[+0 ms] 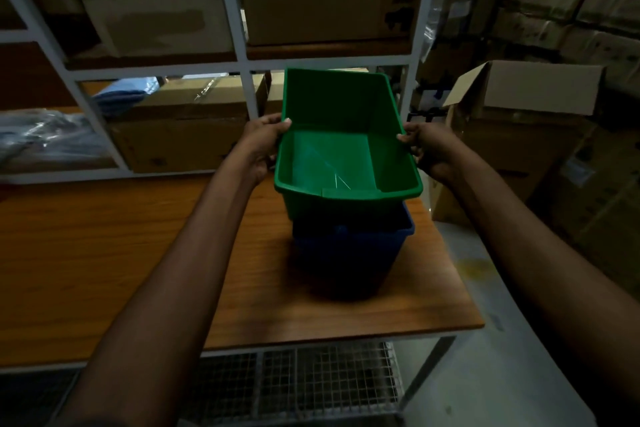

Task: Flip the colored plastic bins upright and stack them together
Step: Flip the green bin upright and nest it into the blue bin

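Note:
A green plastic bin (pixel 341 135) is upright, its opening facing me, and empty inside. My left hand (pixel 263 146) grips its left rim, thumb over the edge. On the opposite rim my right hand (pixel 429 149) holds it the same way. Directly under it a dark blue bin (pixel 349 246) stands upright on the wooden table (pixel 121 253), near the table's right end. The green bin's base sits in or just above the blue bin's opening; I cannot tell how deep it goes.
A white metal shelf rack (pixel 242 62) with cardboard boxes rises right behind the table. An open cardboard box (pixel 526 94) and stacked boxes stand to the right. A wire mesh shelf (pixel 311 381) lies below the table's front edge. Grey floor shows at the right.

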Demonstrator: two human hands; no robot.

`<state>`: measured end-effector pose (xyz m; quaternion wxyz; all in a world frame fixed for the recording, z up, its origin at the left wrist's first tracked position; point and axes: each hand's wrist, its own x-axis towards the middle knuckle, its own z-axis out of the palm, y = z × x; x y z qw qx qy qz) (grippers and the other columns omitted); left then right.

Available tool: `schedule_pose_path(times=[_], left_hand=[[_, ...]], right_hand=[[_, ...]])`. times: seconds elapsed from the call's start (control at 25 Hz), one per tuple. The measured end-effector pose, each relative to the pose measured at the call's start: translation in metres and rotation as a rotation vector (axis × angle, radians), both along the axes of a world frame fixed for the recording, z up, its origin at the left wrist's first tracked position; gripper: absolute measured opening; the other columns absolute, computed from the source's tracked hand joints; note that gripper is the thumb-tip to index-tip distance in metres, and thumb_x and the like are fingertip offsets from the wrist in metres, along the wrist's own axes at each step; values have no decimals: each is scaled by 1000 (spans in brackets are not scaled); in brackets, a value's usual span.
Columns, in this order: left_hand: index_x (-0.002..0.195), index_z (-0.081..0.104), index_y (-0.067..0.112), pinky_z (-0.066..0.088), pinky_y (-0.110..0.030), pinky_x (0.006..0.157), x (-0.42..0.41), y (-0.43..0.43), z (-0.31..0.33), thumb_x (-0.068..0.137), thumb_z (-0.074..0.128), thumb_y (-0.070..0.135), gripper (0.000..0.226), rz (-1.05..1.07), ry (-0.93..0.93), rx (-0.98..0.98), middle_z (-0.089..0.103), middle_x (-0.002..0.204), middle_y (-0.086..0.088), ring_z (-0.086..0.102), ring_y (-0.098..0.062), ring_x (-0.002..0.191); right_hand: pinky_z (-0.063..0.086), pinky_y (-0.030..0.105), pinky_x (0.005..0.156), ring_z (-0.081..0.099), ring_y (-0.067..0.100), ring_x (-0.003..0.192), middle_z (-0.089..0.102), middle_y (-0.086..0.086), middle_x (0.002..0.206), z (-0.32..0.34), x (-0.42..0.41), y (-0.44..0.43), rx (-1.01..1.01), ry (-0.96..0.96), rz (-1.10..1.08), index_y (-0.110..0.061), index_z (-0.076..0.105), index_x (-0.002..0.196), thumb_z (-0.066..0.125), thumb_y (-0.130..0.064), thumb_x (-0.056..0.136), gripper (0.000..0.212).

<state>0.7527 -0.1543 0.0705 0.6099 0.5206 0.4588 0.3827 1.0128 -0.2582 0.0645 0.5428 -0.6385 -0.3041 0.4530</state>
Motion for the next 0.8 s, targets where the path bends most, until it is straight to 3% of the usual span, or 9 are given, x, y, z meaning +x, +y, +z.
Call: schedule_pose_path(times=[0.16, 0.4, 0.48, 0.56, 0.64, 0.72, 0.8], left_hand=[[130, 63, 15, 57, -43, 94, 5, 2, -1, 102, 56, 17, 29, -11, 9, -34, 70, 118, -7, 69, -20, 100], [131, 61, 11, 54, -43, 98, 9, 5, -11, 103, 54, 14, 29, -19, 34, -79, 69, 103, -4, 67, -18, 90], [133, 61, 9, 57, -39, 87, 10, 8, -16, 103, 53, 12, 31, -13, 52, -92, 70, 96, -3, 66, -15, 79], [130, 61, 8, 56, -31, 67, 11, 8, -19, 103, 52, 10, 29, 0, 76, -108, 69, 93, -3, 65, -14, 76], [130, 61, 11, 53, -28, 57, 11, 7, -23, 103, 52, 10, 28, 8, 91, -139, 69, 100, -5, 63, -14, 76], [129, 60, 11, 55, -31, 60, 11, 5, -27, 104, 52, 10, 27, 10, 114, -168, 68, 99, -7, 64, -15, 76], [127, 59, 11, 57, -36, 74, 12, 4, -32, 104, 51, 10, 25, 4, 138, -203, 67, 94, -6, 65, -16, 79]], right_hand=[[50, 27, 74, 58, 14, 95, 60, 8, 141, -4, 10, 9, -15, 69, -33, -9, 55, 143, 43, 2, 98, 47], [52, 32, 80, 55, 28, 127, 59, 12, 141, -8, 11, 12, -33, 128, -51, -4, 54, 143, 45, 2, 98, 46], [50, 35, 90, 58, 23, 117, 61, 9, 137, -8, 11, 12, -45, 123, -56, -6, 55, 143, 45, 2, 99, 46], [46, 38, 105, 60, 17, 98, 64, 6, 120, -11, 11, 13, -80, 107, -44, -6, 57, 137, 45, 2, 99, 41], [41, 36, 112, 58, 14, 84, 64, 3, 104, -18, 9, 15, -114, 88, -27, -9, 59, 124, 43, 1, 100, 31], [41, 35, 112, 54, 14, 76, 63, 5, 100, -27, 6, 16, -140, 77, -23, -14, 56, 119, 41, 0, 100, 28], [39, 42, 114, 54, 15, 73, 62, 6, 95, -36, 7, 16, -155, 74, -42, -12, 58, 125, 42, 0, 100, 32]])
